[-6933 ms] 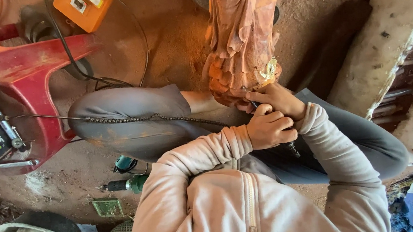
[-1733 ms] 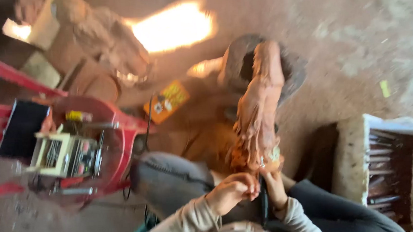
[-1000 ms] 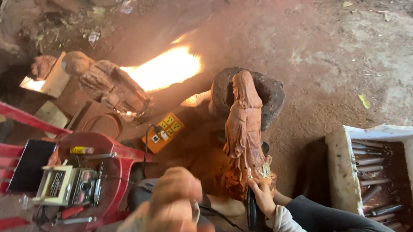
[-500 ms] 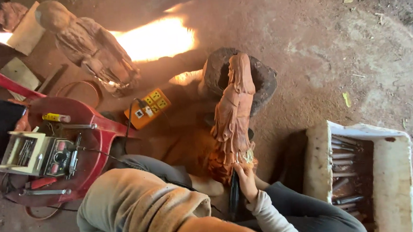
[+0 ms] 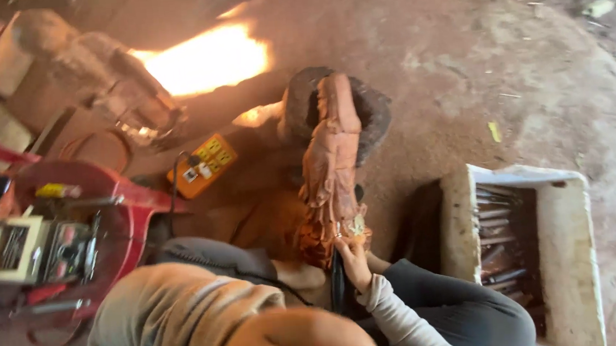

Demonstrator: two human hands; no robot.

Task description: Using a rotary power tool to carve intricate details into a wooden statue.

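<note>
Wood carving, reddish and tall, leans on a dark stump on the dirt floor, between the person's knees. Right hand touches its lower end, grip around a dark tool. Left hand rises blurred near the camera, its grip unclear; 1 white box of chisels sits to the right.

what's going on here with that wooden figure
A person sits on the dirt floor with a reddish carved wooden figure propped between their legs. The right hand rests at its lower end beside a dark tool. The left hand is raised close to the camera, blurred. A white box of tools stands nearby.
</note>
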